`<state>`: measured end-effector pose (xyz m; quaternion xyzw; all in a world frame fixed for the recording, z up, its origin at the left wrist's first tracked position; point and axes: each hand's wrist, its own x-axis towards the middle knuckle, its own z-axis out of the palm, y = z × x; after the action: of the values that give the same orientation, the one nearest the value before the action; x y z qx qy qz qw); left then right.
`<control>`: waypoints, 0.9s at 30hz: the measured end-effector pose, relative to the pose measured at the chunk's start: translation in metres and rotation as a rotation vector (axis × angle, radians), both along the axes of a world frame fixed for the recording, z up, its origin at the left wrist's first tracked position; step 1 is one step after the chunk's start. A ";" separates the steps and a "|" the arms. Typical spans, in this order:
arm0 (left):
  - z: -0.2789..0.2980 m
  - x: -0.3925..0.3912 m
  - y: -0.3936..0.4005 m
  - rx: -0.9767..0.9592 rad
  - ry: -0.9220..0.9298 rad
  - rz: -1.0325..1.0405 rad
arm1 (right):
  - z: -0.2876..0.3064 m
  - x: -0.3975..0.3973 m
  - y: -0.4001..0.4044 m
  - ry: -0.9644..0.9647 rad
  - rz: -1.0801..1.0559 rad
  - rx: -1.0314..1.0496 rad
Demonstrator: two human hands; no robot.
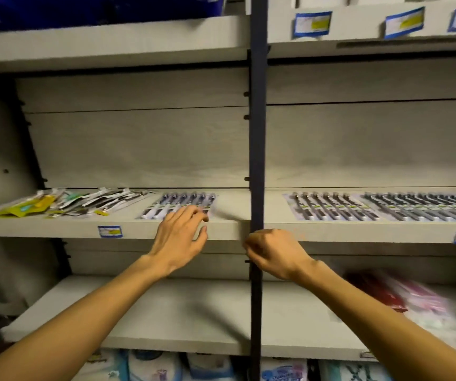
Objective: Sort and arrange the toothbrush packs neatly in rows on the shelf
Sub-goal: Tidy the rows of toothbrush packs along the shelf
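A grey shelf (127, 229) at chest height carries toothbrush packs. A loose jumble of packs (70, 203) with yellow and green cards lies at its left end. A short tidy row of dark toothbrush packs (178, 203) sits in the middle. My left hand (180, 237) reaches onto the front of that row, fingers spread and touching the rightmost pack. My right hand (273, 251) hovers in front of the shelf edge by the dark upright post (257, 160), fingers curled, with nothing visible in it. Right of the post runs a long neat row of packs (381, 206).
Price labels (110, 231) are stuck on the shelf fronts. The lower shelf (166, 312) holds blurred red and pink packs (403, 295) at its right. Blue bags sit on the top shelf, and wrapped goods fill the bottom level.
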<state>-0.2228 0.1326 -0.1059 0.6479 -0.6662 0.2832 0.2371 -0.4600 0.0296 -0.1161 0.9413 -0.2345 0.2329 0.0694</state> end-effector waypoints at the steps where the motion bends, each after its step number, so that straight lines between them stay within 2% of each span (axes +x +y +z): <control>1: -0.001 0.017 0.005 0.045 0.030 0.060 | 0.000 0.019 0.009 0.000 0.020 -0.026; 4: -0.005 0.066 0.011 0.182 0.117 0.207 | 0.003 0.072 0.026 -0.022 0.042 -0.051; 8: -0.004 0.119 0.009 0.255 0.218 0.294 | 0.018 0.122 0.023 -0.021 0.002 -0.028; 16: -0.006 0.165 -0.017 0.368 0.290 0.272 | 0.025 0.184 -0.018 0.137 -0.133 0.191; 22: 0.001 0.172 -0.045 0.513 0.175 0.161 | 0.023 0.210 -0.051 0.146 -0.105 0.302; 27: 0.001 0.167 -0.050 0.429 0.076 0.143 | 0.018 0.206 -0.061 0.079 -0.081 0.284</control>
<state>-0.0563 0.0821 -0.1048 0.7392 -0.6542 0.1266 0.0981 -0.2544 -0.0310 -0.0986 0.9398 -0.2999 0.1573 -0.0458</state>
